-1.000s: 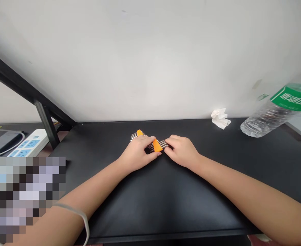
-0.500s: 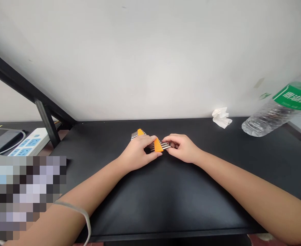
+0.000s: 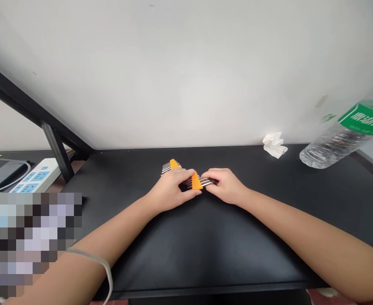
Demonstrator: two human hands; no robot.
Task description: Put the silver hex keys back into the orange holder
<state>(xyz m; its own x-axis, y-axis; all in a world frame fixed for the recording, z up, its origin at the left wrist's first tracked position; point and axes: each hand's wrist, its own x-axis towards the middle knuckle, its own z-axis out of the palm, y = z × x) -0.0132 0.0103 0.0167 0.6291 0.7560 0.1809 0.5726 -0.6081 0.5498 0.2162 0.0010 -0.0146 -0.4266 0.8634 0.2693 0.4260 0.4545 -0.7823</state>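
A set of several slim metal rods in an orange plastic holder (image 3: 197,181) lies slantwise on the black tabletop (image 3: 218,250). The exact kind of the rods cannot be made out. My left hand (image 3: 170,189) is closed around the middle of the set, thumb along the near side, hiding much of it; part of the orange shows beyond the fingers at the far left end. At the right end, my right hand (image 3: 225,185) pinches the rod ends that stick out of the holder. Its curled fingertips are partly hidden.
A crumpled white tissue (image 3: 274,145) lies near the wall. Farther right stands a clear plastic bottle (image 3: 335,142) with a green label. At the left are a black metal frame (image 3: 57,148) and a white power strip (image 3: 35,176); a blurred-out patch covers the lower left.
My right hand has shifted slightly, its fingers closing more over the rod ends. The left hand and the holder stay nearly in place.
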